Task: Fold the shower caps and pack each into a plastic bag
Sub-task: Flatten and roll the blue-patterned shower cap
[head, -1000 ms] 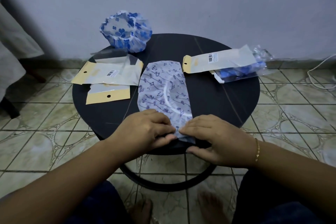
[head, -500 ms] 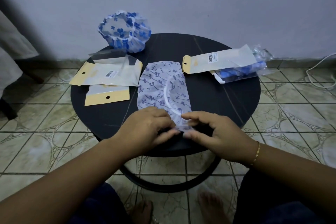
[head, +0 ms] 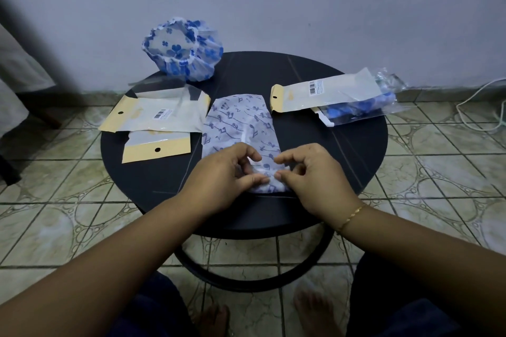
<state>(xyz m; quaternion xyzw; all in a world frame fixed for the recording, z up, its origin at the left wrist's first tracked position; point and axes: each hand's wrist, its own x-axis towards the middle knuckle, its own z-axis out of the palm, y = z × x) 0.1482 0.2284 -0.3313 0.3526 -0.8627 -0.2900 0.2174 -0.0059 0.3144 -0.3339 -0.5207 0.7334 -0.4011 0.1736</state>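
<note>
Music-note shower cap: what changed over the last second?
Both hands rolled the music-note shower cap's near end up and away; left hand and right hand now pinch the bunched end. The flowered cap, bags and table stayed put.

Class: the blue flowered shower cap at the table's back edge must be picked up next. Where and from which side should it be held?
Pinch the blue flowered shower cap by its ruffled elastic rim, fingers coming from above and the front. It sits puffed up with its opening tilted forward, so the rim is exposed and firmest.
</note>
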